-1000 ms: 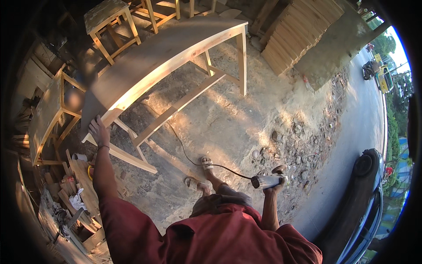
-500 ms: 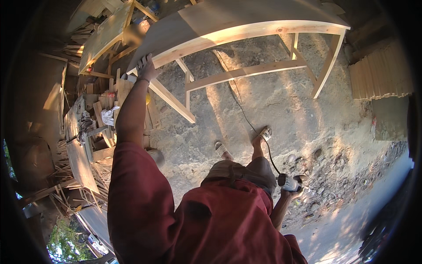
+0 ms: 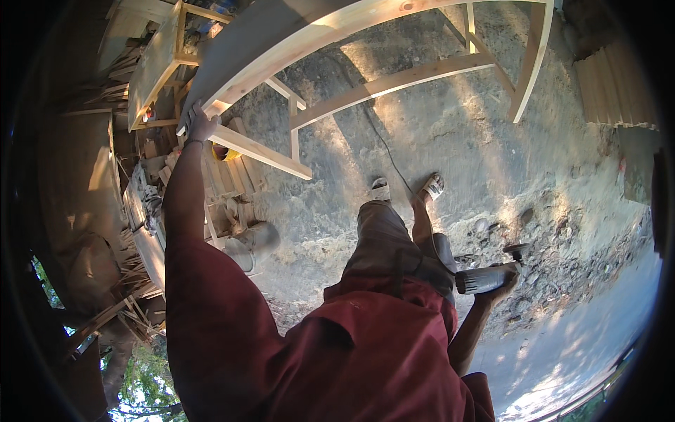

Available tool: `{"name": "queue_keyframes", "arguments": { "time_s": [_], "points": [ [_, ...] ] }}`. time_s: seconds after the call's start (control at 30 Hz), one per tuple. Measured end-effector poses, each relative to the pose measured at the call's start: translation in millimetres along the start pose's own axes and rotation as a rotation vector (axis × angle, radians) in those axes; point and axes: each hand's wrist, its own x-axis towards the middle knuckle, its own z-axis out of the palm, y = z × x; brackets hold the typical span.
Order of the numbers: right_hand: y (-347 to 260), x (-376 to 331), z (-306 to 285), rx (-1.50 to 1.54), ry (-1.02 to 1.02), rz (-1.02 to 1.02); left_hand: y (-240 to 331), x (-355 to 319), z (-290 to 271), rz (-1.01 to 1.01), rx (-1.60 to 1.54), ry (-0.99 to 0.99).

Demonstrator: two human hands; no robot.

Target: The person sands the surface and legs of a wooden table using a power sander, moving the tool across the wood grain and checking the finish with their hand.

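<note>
At the corner of a long wooden table (image 3: 281, 60), my left hand (image 3: 202, 126) grips the edge, its fingers over the top and part of it hidden. Pale wood forms the table's front rail, legs and lower stretcher (image 3: 394, 88); its top is grey-brown. Out to the right and low, my right hand (image 3: 503, 284) is closed around the body of an angle grinder (image 3: 479, 280). The grinder's dark disc (image 3: 517, 247) points away from me, apart from the table. A power cord (image 3: 383, 141) runs from under the table toward my legs.
Another wooden table frame (image 3: 158, 70) stands at the far left. Wood offcuts (image 3: 140, 281) and a yellow round object (image 3: 225, 152) lie on the left. Stacked boards (image 3: 615, 88) stand at the right. Rubble (image 3: 555, 239) covers ground near the grinder.
My view has shifted, with the table now higher in it. My left hand stays on the table corner. The grinder has swung farther right and its disc shows more clearly.
</note>
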Motion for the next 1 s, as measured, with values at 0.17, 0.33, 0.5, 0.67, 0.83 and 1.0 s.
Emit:
{"name": "queue_keyframes", "arguments": {
  "time_s": [0.17,0.33,0.5,0.67,0.83,1.0],
  "points": [
    [-16.6,-2.1,-8.3,-0.017,-0.026,-0.040,7.0,4.0,-2.6,0.036,0.028,0.053],
    [-39.9,-15.3,4.5,0.067,0.053,-0.093,-20.0,8.2,17.2,0.007,0.058,0.029],
    [-71.5,7.0,-1.8,0.137,0.104,-0.269,-17.3,24.6,3.7,-0.071,0.126,-0.276],
    [-113.7,44.5,23.8,0.232,0.100,-0.314,166.0,3.6,-62.4,0.324,-0.316,-0.043],
    [-157.9,119.2,94.5,0.198,0.080,-0.266,459.5,-25.9,-135.2,0.673,-0.173,0.489],
    [-184.7,218.7,151.6,0.235,0.134,-0.268,668.5,-16.4,-185.4,0.665,-0.309,0.431]
  ]
}}
